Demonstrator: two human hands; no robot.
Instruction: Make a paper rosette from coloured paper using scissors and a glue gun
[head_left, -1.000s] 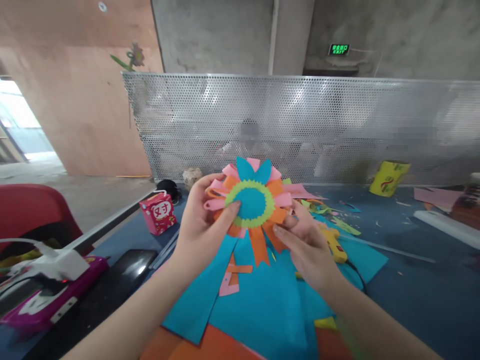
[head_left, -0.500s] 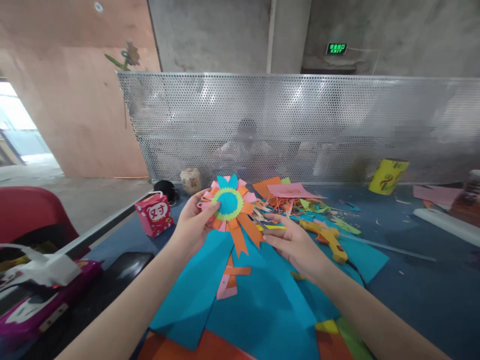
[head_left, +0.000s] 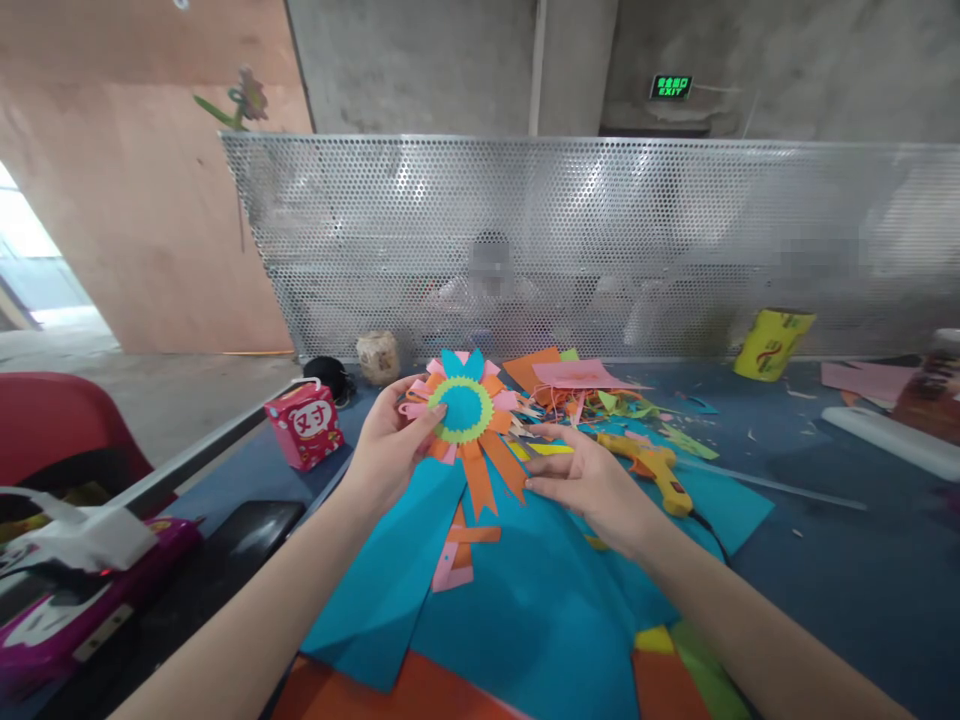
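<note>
Thumb and fingers of the left hand [head_left: 390,440] grip a round paper rosette [head_left: 460,408] of pink and orange loops by its left edge, face towards the wearer. Its long axis runs from two blue leaf-shaped tips, pointing away, down to two notched orange tails pointing back and slightly right. I see it held above overlapping blue paper sheets [head_left: 525,600]. Beside the right tail's end, the right hand [head_left: 596,480] is half open, fingers parted; whether it touches the tail I cannot tell. Past that hand lies a yellow glue gun [head_left: 661,472]. Farther out stand a pink printed carton [head_left: 304,428], left, and a yellow cylindrical roll [head_left: 772,345], right, before a perforated metal screen [head_left: 360,220].
</note>
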